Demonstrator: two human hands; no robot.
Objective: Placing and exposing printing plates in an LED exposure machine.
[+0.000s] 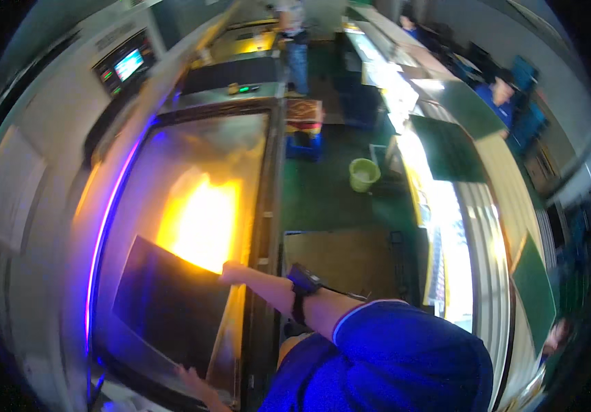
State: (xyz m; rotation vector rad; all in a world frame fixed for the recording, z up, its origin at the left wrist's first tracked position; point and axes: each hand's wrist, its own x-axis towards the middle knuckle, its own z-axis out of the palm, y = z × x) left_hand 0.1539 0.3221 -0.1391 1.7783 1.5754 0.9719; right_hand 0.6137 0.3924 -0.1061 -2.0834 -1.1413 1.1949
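Observation:
A large dark rectangular panel lies at a slant over the near part of a framed machine bed. My right arm reaches across from the right, a dark band around its wrist. At the panel's far right corner, my right hand is closed on the edge. My left hand is at the panel's near edge, low in the view, its fingers against that edge; they are blurred. Beyond the panel, the bed's glassy surface throws back a strong yellow-white glare.
Left of the bed stand a violet light strip and a control screen. A yellow-green bucket and blue stool stand on the floor. Green boards line a lit bench at right. A person stands far ahead; others are at right.

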